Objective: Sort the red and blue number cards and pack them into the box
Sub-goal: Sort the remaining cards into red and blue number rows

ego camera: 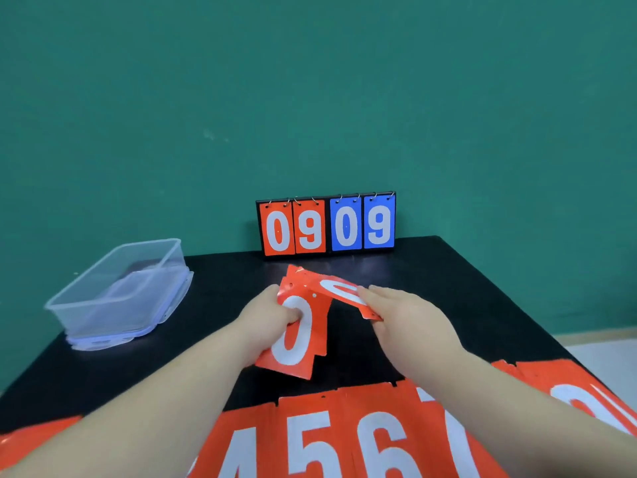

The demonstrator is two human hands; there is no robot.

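Centre: left hand [272,313] curls round a stack of red cards [296,343]; right hand [410,313] pinches a single red card [339,291] just beside it.
Left: clear box [103,315] on black table [448,270].
Bottom edge: row of red cards [310,439].
Back: scoreboard [327,224] showing 0909.

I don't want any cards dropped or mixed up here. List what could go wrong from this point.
1. The left hand grips an uneven, fanned stack of red cards; one could slip out while the right hand pinches a tilted single card close to it.
2. The row of red cards lies under both forearms at the near edge of the table; a careless sweep might scatter them.
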